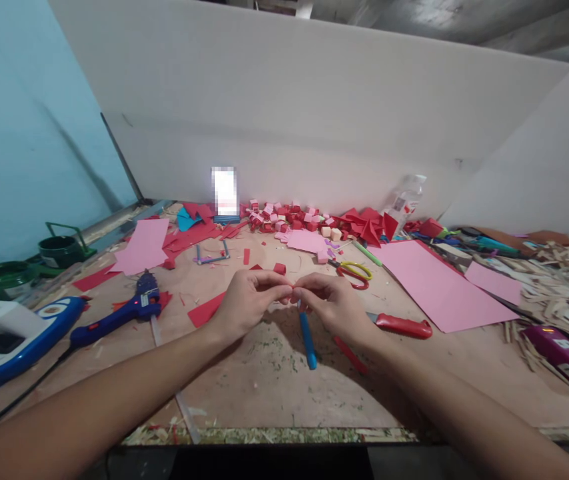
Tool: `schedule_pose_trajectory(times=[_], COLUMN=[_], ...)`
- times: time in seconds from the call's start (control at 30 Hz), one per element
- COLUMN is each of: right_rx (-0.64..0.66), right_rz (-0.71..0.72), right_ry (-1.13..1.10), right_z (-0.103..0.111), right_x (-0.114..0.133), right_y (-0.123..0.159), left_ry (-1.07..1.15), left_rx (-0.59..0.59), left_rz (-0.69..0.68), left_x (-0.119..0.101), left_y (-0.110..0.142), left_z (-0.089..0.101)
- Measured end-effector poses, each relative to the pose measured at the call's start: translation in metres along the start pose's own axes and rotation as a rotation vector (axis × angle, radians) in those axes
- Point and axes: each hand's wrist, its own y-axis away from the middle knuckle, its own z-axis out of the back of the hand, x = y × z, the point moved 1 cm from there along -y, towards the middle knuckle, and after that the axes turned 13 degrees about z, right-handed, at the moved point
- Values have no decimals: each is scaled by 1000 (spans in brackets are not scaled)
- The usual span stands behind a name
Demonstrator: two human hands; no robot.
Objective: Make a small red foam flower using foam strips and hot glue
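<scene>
Both hands meet at the centre of the surface [274, 380]. The left hand [244, 303] and right hand [332, 303] have their fingers pinched closed on a small red piece [294, 288], barely visible between the fingertips, held just above the surface. A blue pen [307, 340] hangs below the right hand. Step in hand, judged: folding or pressing the piece. The next move likely calls for a fine, steady pinch. Red-handled cutter [399, 325], scissors [354, 272] and blue glue gun [119, 313] lie near.
</scene>
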Motion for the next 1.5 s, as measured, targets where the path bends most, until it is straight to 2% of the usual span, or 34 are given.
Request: schedule_pose_trajectory(times=[0.27, 0.47, 0.7, 0.97, 1.33, 1.5], right_rx=[-49, -121, -109, -63, -93, -111], right_rz=[129, 199, 289, 287, 333, 293], right_ry=[76, 63, 118, 132, 204, 215], right_z=[1, 3, 2, 2, -4, -4], right_x=[-4, -2, -3, -2, -3, -6], right_y=[3, 3, 5, 6, 8, 9], left_ry=[89, 76, 84, 32, 67, -42], left_rx=[10, 95, 125, 105, 83, 65], left_rz=[-26, -55, -16, 20, 33, 68], left_x=[-5, -10, -9, -7, -7, -7], left_y=[1, 0, 1, 1, -1, 4], left_z=[0, 5, 6, 8, 4, 3])
